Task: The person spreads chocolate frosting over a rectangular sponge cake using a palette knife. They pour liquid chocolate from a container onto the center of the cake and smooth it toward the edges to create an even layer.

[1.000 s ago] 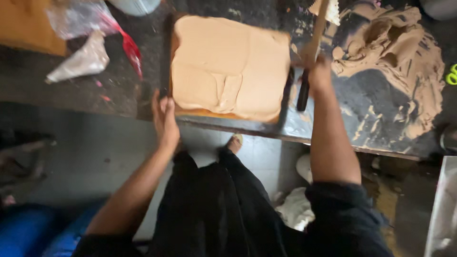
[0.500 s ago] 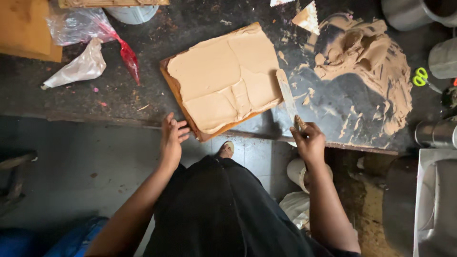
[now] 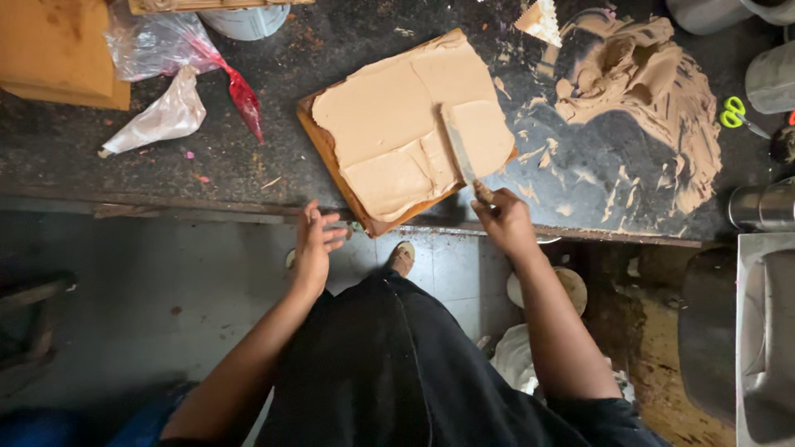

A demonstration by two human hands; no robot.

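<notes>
1. Right hand [image 3: 505, 219] has its fingers wrapped round the handle of a palette knife [image 3: 460, 149]; blade lies flat on the tan-iced slab cake [image 3: 410, 128]; a moment ago the blade was off the cake's right edge.
2. Left hand [image 3: 313, 244] hovers at the bench [image 3: 207, 174] edge, fingers spread, holding nothing; earlier it touched the cake's near corner.
3. Cake sits skewed on the bench; it has rotated further since the earlier frame.
4. Judgement: turning done, smoothing of the top resumes.
5. Spare icing [image 3: 654, 91] smeared to the right.
</notes>
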